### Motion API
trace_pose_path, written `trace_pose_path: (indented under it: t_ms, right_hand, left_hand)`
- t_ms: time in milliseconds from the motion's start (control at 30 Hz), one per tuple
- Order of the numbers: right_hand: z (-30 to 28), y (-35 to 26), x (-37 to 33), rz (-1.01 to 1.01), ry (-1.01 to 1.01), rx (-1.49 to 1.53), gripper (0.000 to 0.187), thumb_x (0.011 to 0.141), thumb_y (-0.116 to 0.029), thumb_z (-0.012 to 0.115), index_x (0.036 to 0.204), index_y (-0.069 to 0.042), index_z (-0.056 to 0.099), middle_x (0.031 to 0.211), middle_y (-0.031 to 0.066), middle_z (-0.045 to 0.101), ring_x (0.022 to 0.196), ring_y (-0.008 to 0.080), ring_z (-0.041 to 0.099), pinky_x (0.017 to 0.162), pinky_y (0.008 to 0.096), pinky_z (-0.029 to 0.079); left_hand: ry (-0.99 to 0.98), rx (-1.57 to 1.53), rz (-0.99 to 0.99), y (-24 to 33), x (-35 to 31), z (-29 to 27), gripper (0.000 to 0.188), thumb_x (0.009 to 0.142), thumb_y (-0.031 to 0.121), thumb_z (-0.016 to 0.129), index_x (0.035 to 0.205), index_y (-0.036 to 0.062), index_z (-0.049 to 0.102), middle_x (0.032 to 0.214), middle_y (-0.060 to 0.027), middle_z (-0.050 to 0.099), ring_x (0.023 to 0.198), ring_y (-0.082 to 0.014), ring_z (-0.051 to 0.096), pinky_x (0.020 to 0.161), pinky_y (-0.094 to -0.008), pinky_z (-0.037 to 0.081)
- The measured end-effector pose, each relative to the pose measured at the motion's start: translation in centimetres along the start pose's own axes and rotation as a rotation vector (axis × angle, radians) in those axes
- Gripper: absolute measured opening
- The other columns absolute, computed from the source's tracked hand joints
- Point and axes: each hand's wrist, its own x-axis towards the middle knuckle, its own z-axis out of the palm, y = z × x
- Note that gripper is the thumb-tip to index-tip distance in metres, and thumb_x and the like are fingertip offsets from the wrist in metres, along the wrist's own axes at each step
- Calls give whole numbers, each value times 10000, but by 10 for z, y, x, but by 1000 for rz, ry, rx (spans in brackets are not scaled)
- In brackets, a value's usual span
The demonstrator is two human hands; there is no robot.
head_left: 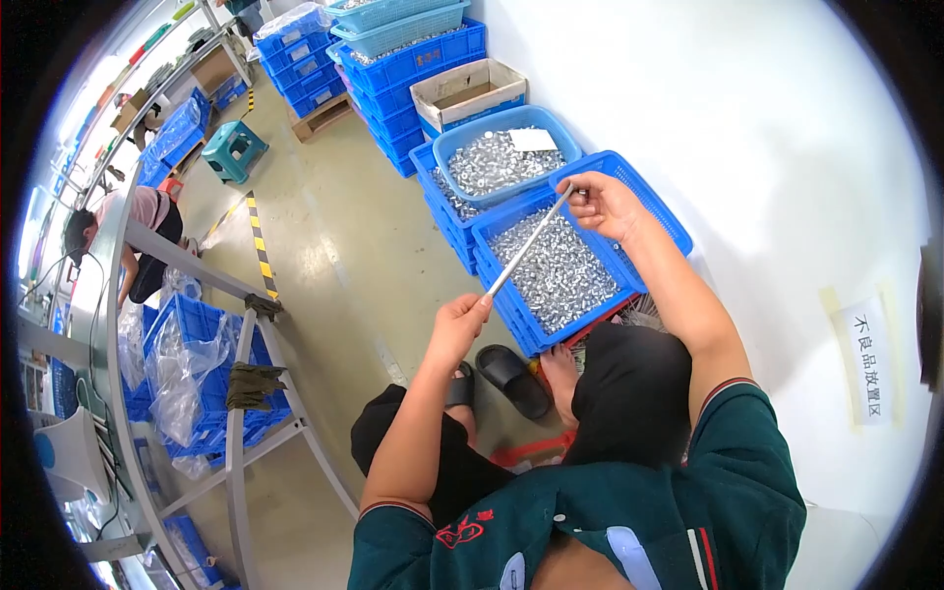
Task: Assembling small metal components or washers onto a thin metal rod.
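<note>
A thin, pale metal rod (532, 239) slants between my two hands, above a blue crate (536, 346) filled with small silvery metal parts (559, 265). Its lower left end is gripped by my left hand (462, 323), fingers closed. The upper end sits in a pinch of my right hand (602, 205), near the far right of the crate. Beyond it, a light-blue basket (444, 147) holds more shiny parts with a white card (533, 140) on top. A second blue basket (678, 231) lies partly behind my right wrist.
Stacked blue crates (398, 128) and an open carton (492, 96) stand at the back along the white wall. A green stool (234, 150) is on the floor. At left are a metal-framed bench (241, 472), plastic-covered crates (197, 364) and a bending person (147, 221). A black slipper (513, 382) lies near my feet.
</note>
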Motion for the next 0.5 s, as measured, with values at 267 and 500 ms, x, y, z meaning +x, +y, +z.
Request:
trace_pose_path:
  t_ms: [267, 500]
  right_hand:
    - [47, 33, 2, 211, -188, -425, 292, 870, -261, 536, 1001, -8, 602, 577, -55, 331, 450, 30, 253, 372, 167, 185]
    - [10, 21, 7, 91, -59, -144, 254, 809, -22, 489, 1051, 55, 486, 784, 72, 505, 559, 69, 410, 418, 172, 317]
  left_hand:
    - [73, 10, 30, -6, 7, 1, 316, 869, 333, 512, 661, 100, 465, 491, 84, 315, 399, -17, 234, 358, -200, 161]
    - [107, -22, -3, -4, 8, -2, 320, 866, 340, 515, 658, 103, 464, 487, 84, 313, 393, -13, 240, 350, -196, 160]
